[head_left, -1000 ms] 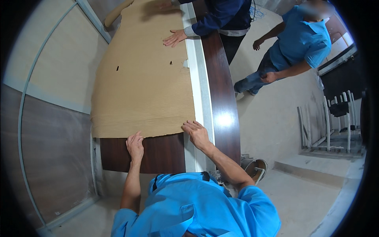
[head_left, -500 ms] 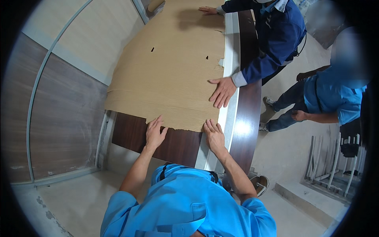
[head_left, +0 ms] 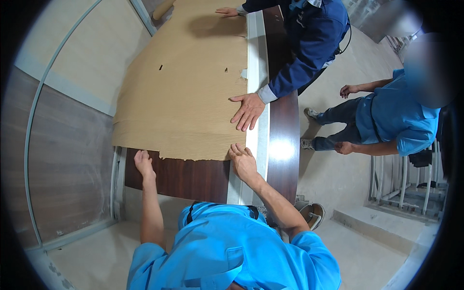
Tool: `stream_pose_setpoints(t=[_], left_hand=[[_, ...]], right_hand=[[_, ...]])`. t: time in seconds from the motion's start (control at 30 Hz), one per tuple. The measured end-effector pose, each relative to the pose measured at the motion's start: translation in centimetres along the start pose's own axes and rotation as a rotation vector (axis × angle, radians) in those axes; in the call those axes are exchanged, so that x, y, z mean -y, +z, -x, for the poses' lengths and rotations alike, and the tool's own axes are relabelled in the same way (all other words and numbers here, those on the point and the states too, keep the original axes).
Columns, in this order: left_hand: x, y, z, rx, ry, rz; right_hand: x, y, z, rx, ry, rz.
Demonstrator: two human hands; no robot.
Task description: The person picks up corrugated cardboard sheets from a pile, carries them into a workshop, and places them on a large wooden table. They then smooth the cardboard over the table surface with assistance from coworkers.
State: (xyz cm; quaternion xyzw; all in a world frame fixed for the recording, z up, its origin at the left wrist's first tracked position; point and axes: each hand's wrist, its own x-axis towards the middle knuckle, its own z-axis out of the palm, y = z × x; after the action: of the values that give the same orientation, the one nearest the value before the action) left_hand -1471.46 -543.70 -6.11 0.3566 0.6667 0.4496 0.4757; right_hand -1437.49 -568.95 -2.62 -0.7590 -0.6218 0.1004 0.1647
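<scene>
A large sheet of brown corrugated cardboard [head_left: 188,106], its near edge torn and ragged, lies over a dark reddish-brown wood-grain panel [head_left: 188,180]. My left hand [head_left: 144,163] is at the near left part of that edge, fingers bent and closed on the cardboard; the fingertips are partly hidden. My right hand [head_left: 244,163] rests on the near right corner, fingers slightly bent and lying on the sheet beside a pale strip [head_left: 258,87]. Across from me, a co-worker in a dark blue jacket [head_left: 309,53] lays both hands [head_left: 249,111] flat on the cardboard.
Beyond the pale strip runs another glossy dark panel [head_left: 282,145]. Another person in a light blue shirt [head_left: 386,116] stands at the right. A framed partition [head_left: 72,145] rises on the left. White metal rails [head_left: 405,183] and a low step [head_left: 372,224] are at the lower right.
My left hand has moved left along the torn edge, its fingers now bent in. My right hand stays near the corner, fingers more bent. The whole view has shifted somewhat.
</scene>
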Motion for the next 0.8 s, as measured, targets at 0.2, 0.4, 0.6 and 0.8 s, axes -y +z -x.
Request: stream_pose_setpoints(t=[0.2,0.4,0.6,0.8], left_hand=[[-1.3,-0.2,-2.2,0.014,0.067,-0.034],[-2.0,4.4,6.2,0.275,0.966,-0.956],[-0.6,7.4,11.6,0.619,0.857,-1.208],[-1.4,7.5,11.4,0.704,0.708,-1.270]], right_hand=[[0.1,-0.1,-0.3,0.010,0.013,0.019],[0.1,-0.2,-0.5,-0.004,0.005,0.043],[0.2,-0.2,-0.2,-0.037,0.001,0.018],[0.4,0.0,0.4,-0.022,0.007,0.019]])
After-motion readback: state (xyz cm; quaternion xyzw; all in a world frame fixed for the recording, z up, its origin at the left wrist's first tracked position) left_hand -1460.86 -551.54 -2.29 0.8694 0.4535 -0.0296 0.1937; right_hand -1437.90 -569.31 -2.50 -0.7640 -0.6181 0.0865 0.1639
